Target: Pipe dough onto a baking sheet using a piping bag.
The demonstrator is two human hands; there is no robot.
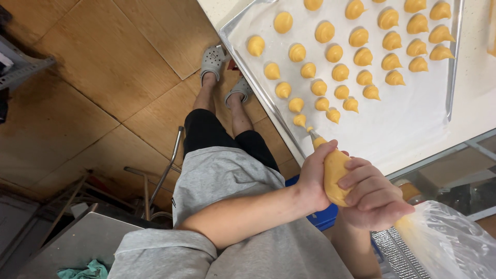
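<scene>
Yellow batter fills the piping bag (336, 175), which both hands clamp: the left hand (314, 175) wraps its lower part and the right hand (373, 199) squeezes the bulge, with the loose clear plastic trailing behind. The nozzle (313, 134) points at the tray's (248, 67) near edge, just beside the newest mound (299, 120). The paper-lined tray holds rows of small yellow mounds that fill its far part. Its near right part is bare paper. The tray lies on a white counter (475, 103), its left rim close to the counter edge.
</scene>
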